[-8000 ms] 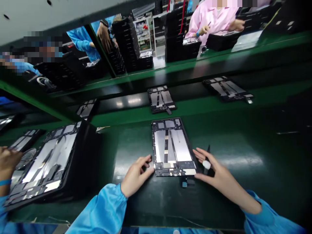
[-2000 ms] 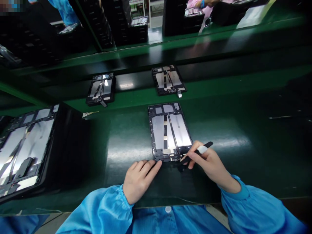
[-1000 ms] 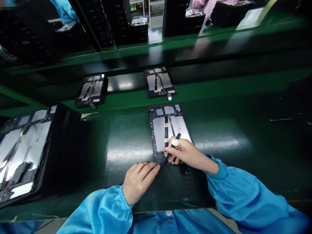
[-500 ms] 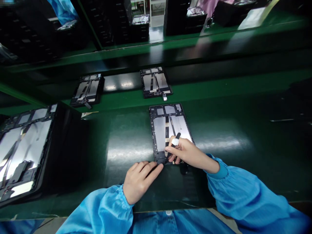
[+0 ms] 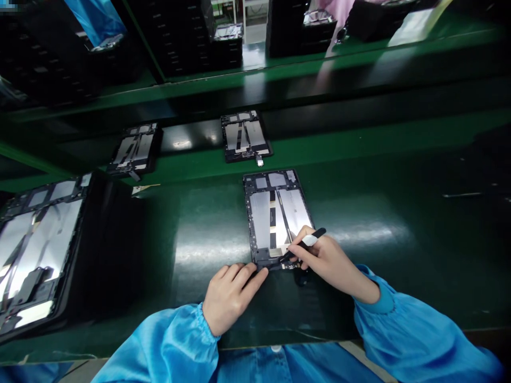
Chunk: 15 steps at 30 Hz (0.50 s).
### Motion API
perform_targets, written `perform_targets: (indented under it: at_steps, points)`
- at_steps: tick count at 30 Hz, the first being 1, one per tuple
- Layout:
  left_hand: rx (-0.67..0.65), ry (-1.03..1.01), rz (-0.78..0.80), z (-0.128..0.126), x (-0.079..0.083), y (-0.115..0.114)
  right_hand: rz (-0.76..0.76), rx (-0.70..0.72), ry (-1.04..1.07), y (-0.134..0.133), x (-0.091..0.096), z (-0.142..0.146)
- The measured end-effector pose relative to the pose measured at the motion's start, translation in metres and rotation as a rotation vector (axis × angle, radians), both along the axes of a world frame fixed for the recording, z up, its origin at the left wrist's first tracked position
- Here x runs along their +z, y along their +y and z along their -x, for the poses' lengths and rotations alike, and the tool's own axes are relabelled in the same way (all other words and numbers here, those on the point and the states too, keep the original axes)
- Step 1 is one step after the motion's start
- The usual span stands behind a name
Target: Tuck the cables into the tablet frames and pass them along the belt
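An opened tablet (image 5: 259,218), its metal plates and ribbon cables exposed, lies flat on the green work surface in front of me. At its lower left corner rest the fingertips of my left hand (image 5: 231,295), fingers stretched out and nothing held. My right hand (image 5: 325,260) is closed around black tweezers (image 5: 318,233) with a white wrap on the handle. The tweezers slant down to the left, their tip at the tablet's lower edge. Whether the tip grips anything is too small to tell. Small connector parts (image 5: 290,266) show along that edge, beside my right fingers.
To my left stands a black stack topped by another opened tablet (image 5: 40,229). Beyond, on a belt, sit two more tablets, one at the middle (image 5: 245,135) and one further left (image 5: 134,149). Tall black stacks (image 5: 171,37) line the far side. A thin rod (image 5: 463,196) lies right.
My right hand has moved right and slightly down, and the tweezers lean over more. Both tablets on the belt have shifted left. My left hand stays at the corner.
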State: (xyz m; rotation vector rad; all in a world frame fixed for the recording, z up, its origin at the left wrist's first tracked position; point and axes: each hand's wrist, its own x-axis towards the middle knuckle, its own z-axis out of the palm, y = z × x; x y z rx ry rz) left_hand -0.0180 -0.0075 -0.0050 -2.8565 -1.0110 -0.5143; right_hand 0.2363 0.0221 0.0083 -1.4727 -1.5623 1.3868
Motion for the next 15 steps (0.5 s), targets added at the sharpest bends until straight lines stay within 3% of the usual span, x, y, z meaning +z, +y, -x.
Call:
perform_targets:
  at_steps: [8, 15]
  points:
    - [-0.015, -0.062, 0.001, -0.0002, -0.0054, 0.0013, 0.028, -0.02, 0.084, 0.0008, 0.0, 0.0032]
    - [-0.022, 0.024, -0.057, -0.0028, -0.0048, 0.0023, 0.016, -0.021, 0.023, 0.0005, -0.0005, 0.004]
